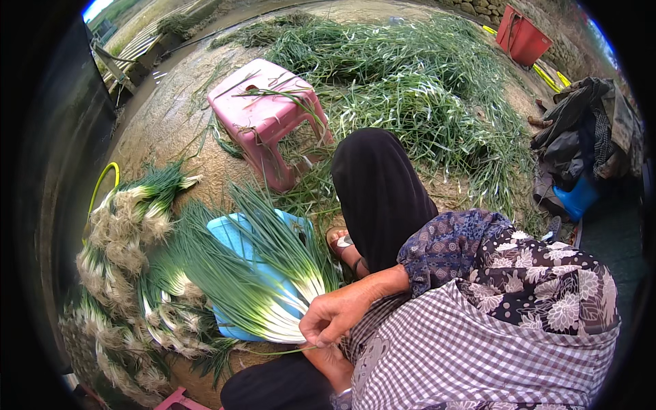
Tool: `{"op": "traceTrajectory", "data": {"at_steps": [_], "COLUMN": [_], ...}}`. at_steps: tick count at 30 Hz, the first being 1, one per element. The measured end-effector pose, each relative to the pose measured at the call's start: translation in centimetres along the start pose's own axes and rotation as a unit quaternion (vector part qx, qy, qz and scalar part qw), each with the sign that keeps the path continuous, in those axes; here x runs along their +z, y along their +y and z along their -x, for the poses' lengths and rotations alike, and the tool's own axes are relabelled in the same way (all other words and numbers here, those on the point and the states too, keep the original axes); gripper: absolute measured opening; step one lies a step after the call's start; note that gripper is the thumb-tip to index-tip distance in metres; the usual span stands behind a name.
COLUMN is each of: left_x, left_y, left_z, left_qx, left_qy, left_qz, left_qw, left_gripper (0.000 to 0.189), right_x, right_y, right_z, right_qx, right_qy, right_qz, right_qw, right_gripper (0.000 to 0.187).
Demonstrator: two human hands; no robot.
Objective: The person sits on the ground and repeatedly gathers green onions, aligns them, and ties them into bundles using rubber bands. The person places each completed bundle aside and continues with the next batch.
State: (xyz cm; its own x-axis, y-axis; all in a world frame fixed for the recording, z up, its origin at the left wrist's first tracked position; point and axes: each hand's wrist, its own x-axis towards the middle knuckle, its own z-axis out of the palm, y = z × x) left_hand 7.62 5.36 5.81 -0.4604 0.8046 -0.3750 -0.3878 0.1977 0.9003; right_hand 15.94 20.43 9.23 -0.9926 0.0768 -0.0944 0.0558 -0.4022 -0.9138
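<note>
In the lower middle, my right hand [334, 313] has its thumb and fingers pinched on a thin green leaf [274, 353]. My left hand [328, 359] comes up from below; its wrist shows, but its fingers are mostly hidden behind the right hand. Against the hands lie the white root ends of peeled scallions [279, 320]. These spread in a fan over a blue plastic support [233, 238] with a dotted surface, their green tops pointing up and left. Bundles of unpeeled scallions [125, 225] with shaggy roots are heaped on the ground to the left.
A pink plastic stool [256, 100] strewn with leaf scraps stands ahead. Beyond it spreads a wide heap of green trimmings [410, 97]. At far right are a red container [524, 38] and piled clothing [589, 128]. A yellow hose [97, 192] curves behind the bundles.
</note>
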Motion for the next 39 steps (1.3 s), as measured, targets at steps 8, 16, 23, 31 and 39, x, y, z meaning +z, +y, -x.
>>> {"op": "traceTrajectory", "data": {"at_steps": [8,16,23,31,39], "left_x": [0.9,-1.4,2.1,-1.4,0.9], "left_y": [-0.1,-1.7,0.6,-3.4,-0.4], "left_z": [-0.3,-0.5,-1.7,-1.9,-1.8], "left_qx": [0.121,0.285,-0.078,0.088,-0.039], "left_qy": [-0.038,-0.075,0.104,-0.033,0.048], "left_qz": [-0.023,-0.229,0.080,-0.006,0.170], "left_qw": [0.992,0.928,0.988,0.995,0.984], "left_gripper": [0.050,0.069,0.050,0.037,0.043], "right_x": [-0.3,-4.2,-4.8,-3.4,-0.6], "right_y": [-1.2,2.1,-2.2,-5.4,-1.3], "right_z": [-1.8,-7.4,-3.2,5.3,0.3], "right_qx": [-0.067,-0.104,-0.143,0.004,-0.042], "right_qy": [0.097,0.139,0.054,-0.051,0.138], "right_qz": [-0.016,0.623,0.596,0.529,0.446], "right_qw": [0.993,0.763,0.788,0.847,0.883], "right_gripper": [0.016,0.017,0.009,0.014,0.025]}}
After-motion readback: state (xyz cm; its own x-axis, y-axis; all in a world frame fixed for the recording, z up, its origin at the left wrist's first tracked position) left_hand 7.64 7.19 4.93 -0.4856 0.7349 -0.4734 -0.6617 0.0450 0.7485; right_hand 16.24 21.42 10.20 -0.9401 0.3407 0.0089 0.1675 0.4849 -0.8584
